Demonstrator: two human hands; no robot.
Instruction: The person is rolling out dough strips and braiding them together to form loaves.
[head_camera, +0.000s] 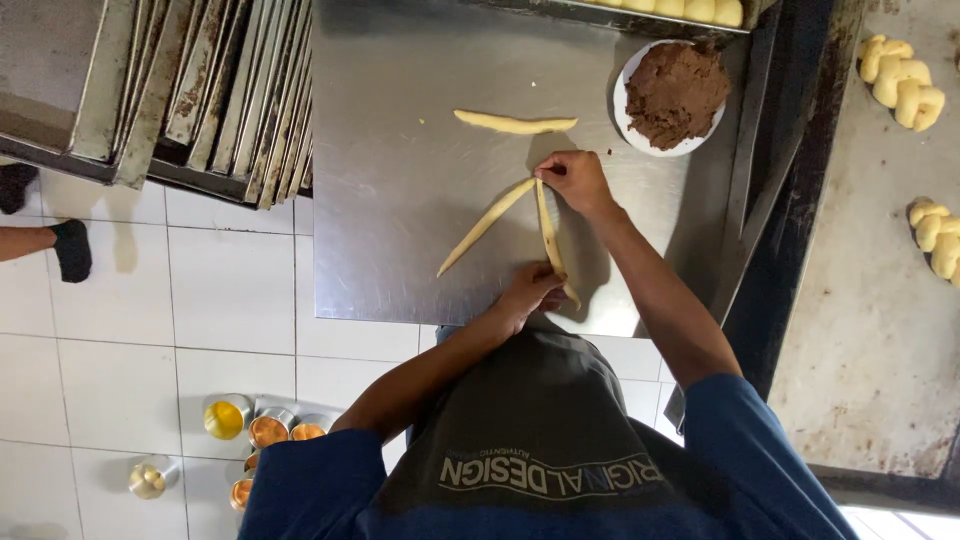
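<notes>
Two dough strips (515, 215) lie on the steel table (400, 200), joined at their far ends in a narrow upside-down V. The right hand (573, 180) pinches that joined tip, fingers closed on it. The left hand (530, 290) is at the near table edge, fingers curled on the near end of the right-hand strip; the left-hand strip's near end lies free, pointing toward the left. A third strip (515, 123) lies crosswise just beyond the tip, apart from it. To the far right, near the right hand, stands a white plate (625, 120) heaped with brown filling (675, 92). A tray (660, 10) of dough pieces sits at the far edge. Braided loaves (900, 80) rest on a worn sheet (870, 330) to the right, well apart. Stacked pans (220, 90) stand to the left, and small tins (270, 430) sit on the tiled floor (120, 330) below.
</notes>
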